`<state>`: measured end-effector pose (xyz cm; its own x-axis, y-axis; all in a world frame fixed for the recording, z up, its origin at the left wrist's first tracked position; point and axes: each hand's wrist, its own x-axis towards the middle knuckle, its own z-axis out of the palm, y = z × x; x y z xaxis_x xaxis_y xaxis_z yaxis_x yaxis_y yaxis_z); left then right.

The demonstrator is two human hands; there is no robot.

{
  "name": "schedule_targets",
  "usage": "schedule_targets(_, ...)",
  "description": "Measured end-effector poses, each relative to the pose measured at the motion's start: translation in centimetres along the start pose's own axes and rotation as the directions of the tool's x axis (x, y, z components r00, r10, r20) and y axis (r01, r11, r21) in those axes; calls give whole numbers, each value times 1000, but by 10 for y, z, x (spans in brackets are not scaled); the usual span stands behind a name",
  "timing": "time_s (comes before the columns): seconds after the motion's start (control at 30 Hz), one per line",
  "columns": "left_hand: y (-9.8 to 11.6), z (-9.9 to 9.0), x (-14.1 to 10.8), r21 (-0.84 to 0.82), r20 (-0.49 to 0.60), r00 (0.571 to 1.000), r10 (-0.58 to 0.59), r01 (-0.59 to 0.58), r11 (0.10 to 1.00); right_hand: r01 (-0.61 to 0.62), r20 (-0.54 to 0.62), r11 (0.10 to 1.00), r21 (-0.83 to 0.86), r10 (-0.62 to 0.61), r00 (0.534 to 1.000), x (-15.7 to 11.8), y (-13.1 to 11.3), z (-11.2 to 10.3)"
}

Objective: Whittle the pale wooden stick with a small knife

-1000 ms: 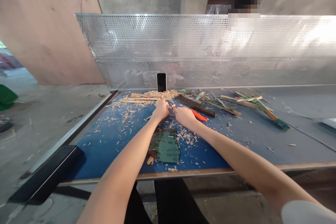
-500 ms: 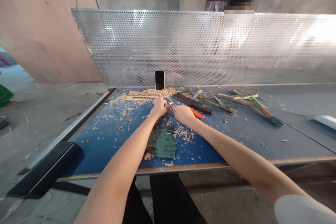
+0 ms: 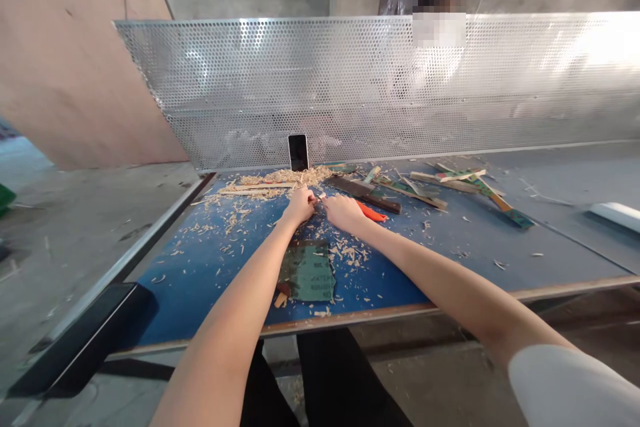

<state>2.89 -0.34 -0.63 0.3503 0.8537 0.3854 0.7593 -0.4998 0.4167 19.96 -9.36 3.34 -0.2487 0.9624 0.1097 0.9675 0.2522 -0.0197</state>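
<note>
My left hand [image 3: 301, 205] is closed in a pinch above the blue work mat [image 3: 200, 263], its fingertips pointing at my right hand. Facing it, my right hand [image 3: 344, 212] is also closed. A small pale piece [image 3: 322, 195] and a thin dark edge show between the fingertips; which hand holds which is too small to tell. An orange object [image 3: 373, 211] lies beside my right hand, partly hidden by it. Just behind is a saw [image 3: 367, 195] with a dark handle. Green-backed sandpaper [image 3: 311, 272] lies between my forearms, with a wood scrap [image 3: 281, 299] at its corner.
Wood shavings [image 3: 313, 177] are heaped before an upright phone [image 3: 299, 152]. Thin wood strips [image 3: 263, 188] lie left, painted scraps [image 3: 487, 193] right. A perforated metal screen [image 3: 300, 87] borders the table's back; a person stands behind it. A black box-like object [image 3: 83, 340] sits at the left corner.
The view has shifted slightly, moving the screen and wood scraps a little left in the picture. Both hands remain closed and close together in the same place on the table.
</note>
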Motion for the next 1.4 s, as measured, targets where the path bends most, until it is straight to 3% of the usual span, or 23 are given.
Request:
schedule_targets(0.17, 1, -1, 2, -23, 36, 999, -40, 41, 999, 9, -18, 1000, 7, -9, 1000, 4, 0, 1)
schedule_targets(0.47, 0, 3, -1, -21, 15, 999, -31, 31, 999, -50, 29, 998, 41, 49, 998, -17, -1, -6)
schedule_targets(0.73, -2, 3, 4, 10, -7, 999, -36, 36, 999, -16, -9, 1000, 10, 16, 1000, 2, -5, -2)
schedule_targets(0.97, -5, 8, 4, -3, -15, 998, -60, 60, 998, -21, -2, 1000, 23, 21, 1000, -11, 1, 1)
schedule_targets(1.4, 0, 8, 4, 21, 4, 1000, -24, 24, 999, 6, 0, 1000, 17, -6, 1000, -5, 3, 3)
